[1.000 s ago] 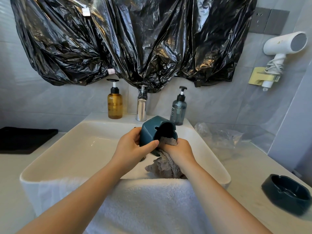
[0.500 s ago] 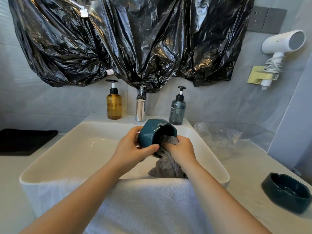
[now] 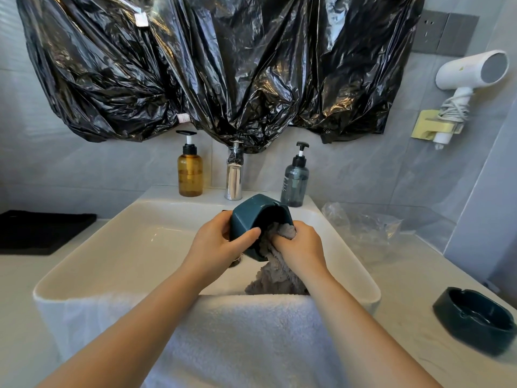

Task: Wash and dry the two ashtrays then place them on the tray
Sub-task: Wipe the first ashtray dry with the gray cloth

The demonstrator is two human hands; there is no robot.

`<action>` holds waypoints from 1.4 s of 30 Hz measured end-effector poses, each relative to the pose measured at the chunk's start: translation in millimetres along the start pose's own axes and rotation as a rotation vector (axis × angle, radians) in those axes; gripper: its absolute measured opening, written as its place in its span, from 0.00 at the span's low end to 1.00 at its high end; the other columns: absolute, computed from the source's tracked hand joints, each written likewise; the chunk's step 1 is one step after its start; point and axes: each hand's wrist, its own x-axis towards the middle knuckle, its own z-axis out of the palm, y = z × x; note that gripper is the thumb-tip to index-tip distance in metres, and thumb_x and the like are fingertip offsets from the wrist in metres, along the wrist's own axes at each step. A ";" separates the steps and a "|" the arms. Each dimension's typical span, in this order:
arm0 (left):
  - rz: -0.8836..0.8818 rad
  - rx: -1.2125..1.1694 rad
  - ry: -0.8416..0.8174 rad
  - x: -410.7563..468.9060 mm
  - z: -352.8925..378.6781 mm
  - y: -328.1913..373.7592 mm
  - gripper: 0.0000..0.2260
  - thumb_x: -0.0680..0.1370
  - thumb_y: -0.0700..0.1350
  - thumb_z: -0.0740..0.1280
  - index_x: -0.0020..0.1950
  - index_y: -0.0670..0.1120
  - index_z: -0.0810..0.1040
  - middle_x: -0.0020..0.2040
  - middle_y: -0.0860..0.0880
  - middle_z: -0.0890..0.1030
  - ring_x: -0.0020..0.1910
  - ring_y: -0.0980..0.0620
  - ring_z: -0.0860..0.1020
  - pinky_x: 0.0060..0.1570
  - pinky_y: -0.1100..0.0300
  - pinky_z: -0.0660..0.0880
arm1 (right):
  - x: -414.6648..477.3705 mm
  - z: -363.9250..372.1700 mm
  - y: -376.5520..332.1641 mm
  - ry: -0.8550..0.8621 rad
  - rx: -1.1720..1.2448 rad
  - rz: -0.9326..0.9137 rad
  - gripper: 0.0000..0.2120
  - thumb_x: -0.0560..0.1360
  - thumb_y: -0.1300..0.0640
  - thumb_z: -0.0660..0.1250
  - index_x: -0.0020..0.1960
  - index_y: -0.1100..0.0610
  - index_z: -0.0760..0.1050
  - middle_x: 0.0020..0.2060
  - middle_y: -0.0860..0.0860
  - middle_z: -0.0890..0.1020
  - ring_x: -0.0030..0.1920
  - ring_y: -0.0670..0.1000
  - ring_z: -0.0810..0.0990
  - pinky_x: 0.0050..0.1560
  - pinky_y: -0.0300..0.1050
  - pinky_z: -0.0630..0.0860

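Left hand (image 3: 221, 245) grips a tilted ashtray (image 3: 247, 219) over the sink (image 3: 126, 247); right hand (image 3: 303, 247) clutches a cloth (image 3: 275, 275) pushed inside it; second ashtray (image 3: 475, 317) near the counter (image 3: 405, 281) right edge.

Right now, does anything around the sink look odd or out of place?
Yes: crumpled black plastic bags hang across the wall above the faucet, draping onto its top. Nothing looks spilled or broken.

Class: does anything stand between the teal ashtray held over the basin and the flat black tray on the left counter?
Only the white basin's raised left rim lies between the teal octagonal ashtray and the flat black tray; nothing else visible does.
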 end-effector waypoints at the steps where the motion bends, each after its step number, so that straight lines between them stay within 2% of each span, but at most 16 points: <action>1: -0.016 -0.022 -0.027 -0.2 0.4 -0.2 0.18 0.72 0.50 0.74 0.59 0.51 0.75 0.50 0.51 0.82 0.49 0.50 0.81 0.42 0.54 0.81 | 1.1 0.2 0.4 -0.009 0.046 0.019 0.08 0.74 0.53 0.69 0.43 0.57 0.75 0.37 0.51 0.81 0.40 0.54 0.79 0.33 0.42 0.68; 3: -0.018 -0.015 -0.048 -0.9 2.0 0.3 0.21 0.69 0.49 0.77 0.59 0.51 0.74 0.51 0.52 0.81 0.49 0.52 0.81 0.45 0.54 0.82 | 1.7 1.7 0.1 -0.020 0.149 0.063 0.07 0.73 0.54 0.70 0.43 0.58 0.77 0.37 0.52 0.82 0.41 0.55 0.81 0.37 0.46 0.74; 6: 0.015 0.009 0.012 -0.2 3.8 2.2 0.16 0.71 0.47 0.75 0.55 0.49 0.75 0.47 0.50 0.81 0.43 0.49 0.81 0.38 0.56 0.80 | 0.9 5.1 -1.1 -0.064 0.223 0.104 0.07 0.72 0.54 0.70 0.46 0.58 0.80 0.40 0.53 0.84 0.44 0.56 0.82 0.44 0.51 0.79; 9: 0.050 0.063 0.027 1.0 1.4 1.3 0.13 0.71 0.46 0.75 0.53 0.49 0.77 0.44 0.48 0.82 0.39 0.49 0.80 0.36 0.56 0.79 | -1.7 6.2 -2.1 -0.072 0.050 0.053 0.11 0.72 0.50 0.71 0.50 0.56 0.79 0.43 0.51 0.84 0.45 0.54 0.81 0.37 0.43 0.74; 13: 0.048 0.134 0.043 0.5 -1.9 -1.7 0.09 0.68 0.48 0.74 0.47 0.52 0.78 0.38 0.50 0.82 0.31 0.54 0.79 0.31 0.56 0.79 | -5.7 1.3 -7.0 0.068 -0.250 -0.031 0.10 0.73 0.48 0.68 0.49 0.53 0.76 0.42 0.48 0.81 0.41 0.53 0.77 0.31 0.41 0.65; 16: 0.009 0.089 0.023 1.3 -1.9 -3.4 0.10 0.68 0.51 0.73 0.47 0.52 0.79 0.40 0.49 0.83 0.38 0.47 0.82 0.33 0.49 0.82 | -4.2 -0.2 -3.7 0.009 -0.195 -0.032 0.06 0.72 0.51 0.68 0.41 0.52 0.74 0.38 0.49 0.80 0.39 0.54 0.77 0.30 0.41 0.64; 20: -0.036 -0.022 0.011 -1.8 -2.1 1.9 0.15 0.71 0.50 0.75 0.54 0.53 0.75 0.45 0.55 0.82 0.42 0.55 0.82 0.35 0.63 0.81 | -0.8 -0.5 -0.3 -0.042 -0.004 0.048 0.14 0.72 0.56 0.69 0.31 0.53 0.69 0.29 0.50 0.76 0.33 0.53 0.73 0.30 0.43 0.63; 21: -0.044 -0.042 -0.005 -3.0 -1.2 4.0 0.17 0.70 0.50 0.76 0.55 0.53 0.74 0.46 0.55 0.81 0.44 0.56 0.82 0.37 0.63 0.81 | -0.4 0.1 0.1 -0.033 0.029 0.071 0.15 0.72 0.56 0.70 0.30 0.54 0.69 0.28 0.49 0.75 0.31 0.52 0.72 0.29 0.43 0.63; 26: -0.026 -0.034 0.021 -2.6 1.7 5.4 0.18 0.70 0.46 0.76 0.57 0.47 0.75 0.49 0.53 0.82 0.46 0.48 0.81 0.38 0.55 0.80 | 0.4 2.4 0.3 -0.034 0.151 0.128 0.09 0.70 0.53 0.72 0.35 0.57 0.76 0.31 0.51 0.79 0.35 0.53 0.77 0.33 0.42 0.68; 29: 0.036 0.041 0.042 -1.8 -1.1 4.4 0.15 0.72 0.48 0.74 0.56 0.50 0.77 0.46 0.54 0.82 0.44 0.52 0.81 0.35 0.60 0.80 | -2.8 6.4 -2.7 -0.048 0.000 0.058 0.11 0.70 0.50 0.71 0.47 0.56 0.79 0.38 0.50 0.82 0.41 0.53 0.80 0.33 0.42 0.70; 30: 0.063 0.120 0.058 -1.9 -2.5 3.8 0.13 0.71 0.51 0.74 0.53 0.52 0.78 0.44 0.55 0.82 0.42 0.54 0.81 0.32 0.64 0.79 | -4.1 6.9 -4.1 -0.037 -0.077 0.025 0.12 0.70 0.49 0.71 0.49 0.55 0.78 0.41 0.49 0.82 0.42 0.53 0.80 0.34 0.42 0.70; 32: 0.094 0.291 0.101 -1.9 -4.8 2.9 0.12 0.68 0.58 0.70 0.49 0.55 0.78 0.39 0.56 0.82 0.39 0.56 0.79 0.32 0.63 0.76 | -6.5 6.4 -7.5 -0.005 -0.214 -0.038 0.12 0.71 0.48 0.69 0.51 0.52 0.76 0.43 0.48 0.82 0.43 0.54 0.79 0.35 0.43 0.70; 35: 0.089 0.365 0.123 -0.6 -4.4 1.0 0.16 0.67 0.62 0.65 0.48 0.54 0.79 0.39 0.56 0.81 0.40 0.55 0.78 0.37 0.54 0.78 | -7.3 3.2 -6.2 0.012 -0.239 -0.084 0.07 0.73 0.50 0.68 0.47 0.53 0.76 0.40 0.49 0.82 0.42 0.55 0.79 0.35 0.45 0.72; 37: 0.058 0.284 0.077 -1.0 -3.8 2.1 0.16 0.70 0.62 0.68 0.51 0.53 0.78 0.42 0.57 0.81 0.41 0.57 0.79 0.36 0.58 0.79 | -6.2 0.4 -4.2 -0.018 -0.150 -0.056 0.05 0.72 0.53 0.68 0.44 0.54 0.76 0.38 0.50 0.81 0.41 0.55 0.79 0.35 0.45 0.72; 39: -0.012 0.116 0.014 -3.2 -2.9 4.0 0.16 0.72 0.56 0.72 0.55 0.53 0.75 0.45 0.58 0.80 0.43 0.58 0.79 0.32 0.67 0.78 | -5.3 -0.8 -2.5 -0.051 -0.063 0.001 0.03 0.72 0.55 0.69 0.44 0.55 0.77 0.38 0.50 0.81 0.41 0.55 0.79 0.34 0.44 0.71; 42: -0.038 0.047 -0.018 -4.6 -1.4 3.8 0.19 0.70 0.49 0.76 0.56 0.51 0.72 0.47 0.55 0.80 0.44 0.54 0.81 0.35 0.66 0.80 | -3.4 0.8 -1.0 -0.034 0.113 0.087 0.05 0.72 0.56 0.70 0.41 0.57 0.77 0.37 0.53 0.82 0.42 0.57 0.80 0.38 0.47 0.74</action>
